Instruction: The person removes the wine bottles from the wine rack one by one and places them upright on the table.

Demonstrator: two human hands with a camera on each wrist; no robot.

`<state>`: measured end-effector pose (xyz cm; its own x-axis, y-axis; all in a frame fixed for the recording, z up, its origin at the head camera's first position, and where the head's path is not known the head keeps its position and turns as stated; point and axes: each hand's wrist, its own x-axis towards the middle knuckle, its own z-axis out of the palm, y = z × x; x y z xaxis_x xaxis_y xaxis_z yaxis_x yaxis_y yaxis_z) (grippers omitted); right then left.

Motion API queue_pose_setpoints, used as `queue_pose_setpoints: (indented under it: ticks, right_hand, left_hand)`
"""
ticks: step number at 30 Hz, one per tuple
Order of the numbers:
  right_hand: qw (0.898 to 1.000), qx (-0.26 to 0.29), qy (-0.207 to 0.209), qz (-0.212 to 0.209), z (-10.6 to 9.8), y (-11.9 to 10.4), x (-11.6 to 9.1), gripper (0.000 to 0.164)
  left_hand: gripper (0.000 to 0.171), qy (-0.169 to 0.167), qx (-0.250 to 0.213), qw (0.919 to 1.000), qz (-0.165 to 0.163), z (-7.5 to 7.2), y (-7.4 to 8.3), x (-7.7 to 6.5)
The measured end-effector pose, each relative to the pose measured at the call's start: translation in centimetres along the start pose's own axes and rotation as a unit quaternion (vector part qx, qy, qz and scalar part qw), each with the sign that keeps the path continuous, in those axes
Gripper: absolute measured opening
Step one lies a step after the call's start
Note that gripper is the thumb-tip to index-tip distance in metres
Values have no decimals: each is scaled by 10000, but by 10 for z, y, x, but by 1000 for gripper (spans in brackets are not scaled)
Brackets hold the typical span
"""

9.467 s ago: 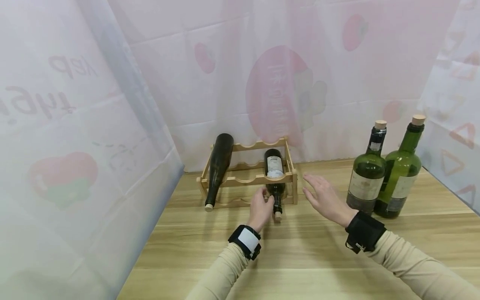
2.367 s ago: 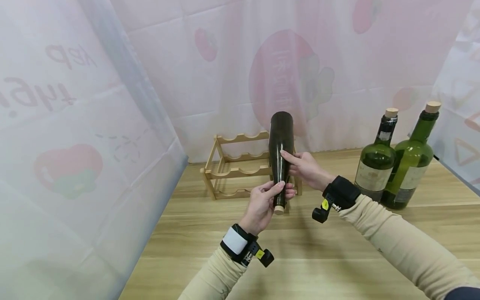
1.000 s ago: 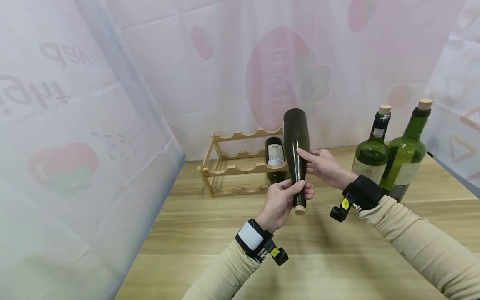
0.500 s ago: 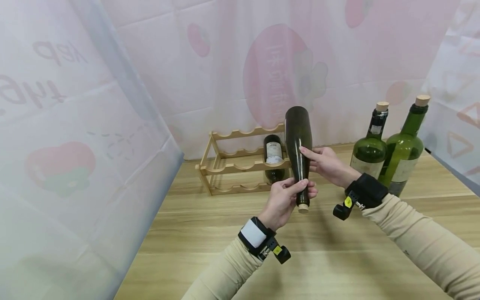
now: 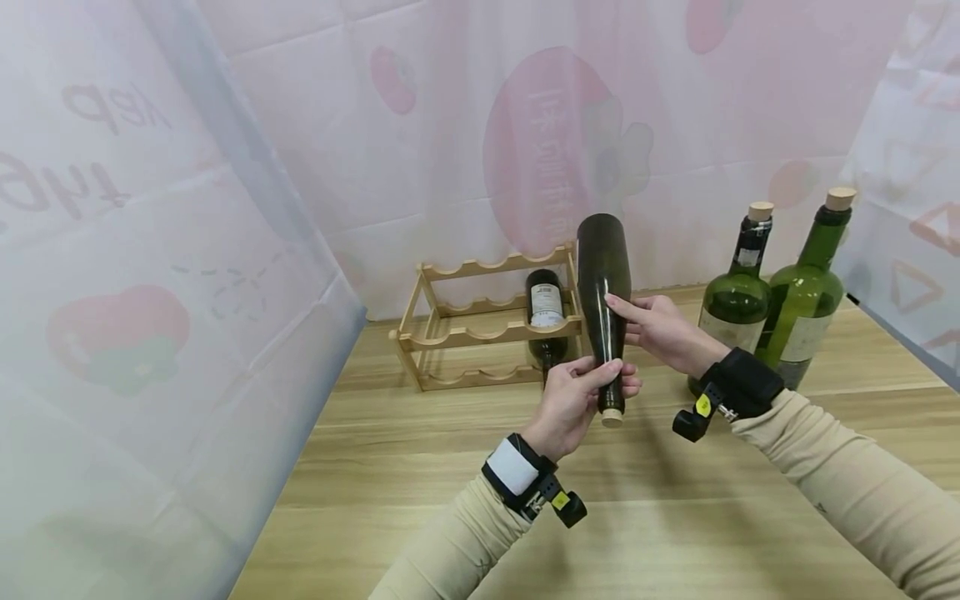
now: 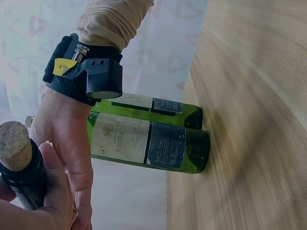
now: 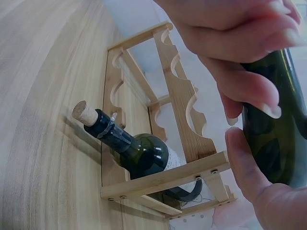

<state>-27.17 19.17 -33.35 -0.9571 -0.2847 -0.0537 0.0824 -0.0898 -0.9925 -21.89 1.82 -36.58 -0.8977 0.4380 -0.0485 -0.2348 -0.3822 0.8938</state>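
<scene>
I can read KAISER on the cream label [image 6: 115, 143] of the green bottle [image 6: 196, 151], left-wrist view centre; mirrored lettering [image 5: 101, 107] on curtain [image 5: 225, 225], head view upper left, unclear.

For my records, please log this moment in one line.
left hand: grips dark bottle; right hand: holds it; rack: labelled bottle, lower tier
</scene>
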Motion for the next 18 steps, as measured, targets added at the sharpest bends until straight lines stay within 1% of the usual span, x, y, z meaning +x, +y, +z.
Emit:
queue_pose_setpoints:
  ticks: [18]
  right_hand:
    - [10000,-41,29,0,-7,4,-2,52]
  left_hand:
    - [23,-43,-80,9999,-104,5,-3,1]
